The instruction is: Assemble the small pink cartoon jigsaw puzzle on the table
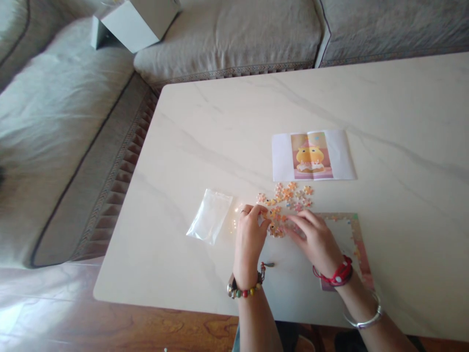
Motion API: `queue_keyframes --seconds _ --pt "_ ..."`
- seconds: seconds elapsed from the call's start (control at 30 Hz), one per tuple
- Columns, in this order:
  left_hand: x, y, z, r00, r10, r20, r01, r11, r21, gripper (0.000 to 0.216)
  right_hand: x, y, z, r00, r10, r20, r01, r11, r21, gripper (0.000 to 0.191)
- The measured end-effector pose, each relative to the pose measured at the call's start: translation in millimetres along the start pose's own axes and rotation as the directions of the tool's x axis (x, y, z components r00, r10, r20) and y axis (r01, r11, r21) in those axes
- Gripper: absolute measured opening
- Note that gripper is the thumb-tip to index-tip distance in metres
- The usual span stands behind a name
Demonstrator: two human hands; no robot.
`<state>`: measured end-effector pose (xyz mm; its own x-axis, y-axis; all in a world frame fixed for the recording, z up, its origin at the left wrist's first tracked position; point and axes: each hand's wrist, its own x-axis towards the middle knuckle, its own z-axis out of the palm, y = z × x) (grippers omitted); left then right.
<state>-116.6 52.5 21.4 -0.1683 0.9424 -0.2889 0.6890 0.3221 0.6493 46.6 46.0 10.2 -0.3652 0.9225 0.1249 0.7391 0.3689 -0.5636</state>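
Observation:
My left hand (250, 239) rests on the white table (220, 137), fingers curled and pinched at the left edge of a heap of small orange and pink puzzle pieces (287, 195). What the pinch holds is too small to name. My right hand (315, 238) lies flat with fingers stretched out over the near pieces and the left part of a puzzle frame (357, 239). A printed reference picture (313, 155) of a yellow figure lies just beyond the heap.
An empty clear plastic bag (210, 215) lies left of my hands. A grey sofa (54, 122) wraps around the table's left and far sides, with a white box (135, 22) on it. Wooden floor (73, 322) shows at the near edge.

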Motion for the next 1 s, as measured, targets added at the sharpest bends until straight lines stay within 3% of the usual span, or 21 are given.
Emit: queue_keyframes --seconds 0.13,0.37,0.53,0.87,1.0 --pt "-0.5 -0.8 1.1 0.999 -0.002 -0.046 0.002 1.0 0.012 0.017 -0.1 -12.4 10.9 1.0 0.016 0.022 -0.015 0.999 -0.047 0.015" --pt "-1.6 -2.4 -2.7 0.999 -0.005 -0.043 0.005 1.0 0.003 0.014 0.2 -4.1 12.0 0.999 -0.005 0.039 0.006 0.999 -0.04 0.016" --pt "-6.3 0.5 -4.2 0.999 0.018 0.046 -0.019 1.0 0.012 0.008 2.7 -6.8 15.9 0.999 -0.031 0.03 0.033 0.997 -0.075 0.014" --pt "-13.3 -9.7 -7.4 0.997 -0.038 0.069 0.029 0.992 0.124 0.016 4.3 6.3 -4.5 0.999 -0.01 0.036 0.018 0.97 -0.244 0.013" --pt "-14.2 -9.1 -12.7 0.997 -0.056 0.045 0.051 0.993 0.108 0.014 2.3 6.2 -12.6 0.999 -0.016 0.052 0.027 0.977 -0.213 0.013"
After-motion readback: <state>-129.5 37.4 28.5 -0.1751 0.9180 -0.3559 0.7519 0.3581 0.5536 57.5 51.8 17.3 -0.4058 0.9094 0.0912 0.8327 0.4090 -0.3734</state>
